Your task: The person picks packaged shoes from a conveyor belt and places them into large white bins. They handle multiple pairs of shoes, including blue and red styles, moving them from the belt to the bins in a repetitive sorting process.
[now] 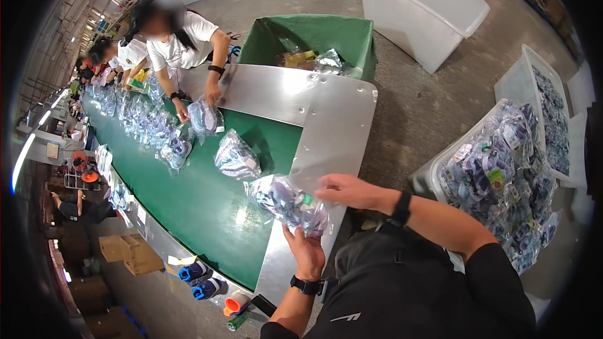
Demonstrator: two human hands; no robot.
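Note:
A clear plastic bag of pale blue and purple shoes is held over the metal end of the table. My left hand grips it from below, fingers partly hidden behind the plastic. At the bag's right edge is my right hand, its fingers curled together against the plastic near a small green label. Just beyond, a similar bagged pair lies on the green conveyor belt. Farther off, a co-worker's hands touch another bag of shoes.
Several bagged pairs line the belt's far side, where co-workers stand. A green bin is beyond the metal edge. On my right stand a full crate of bagged shoes and a white tub. Blue shoes and an orange tape roll sit left.

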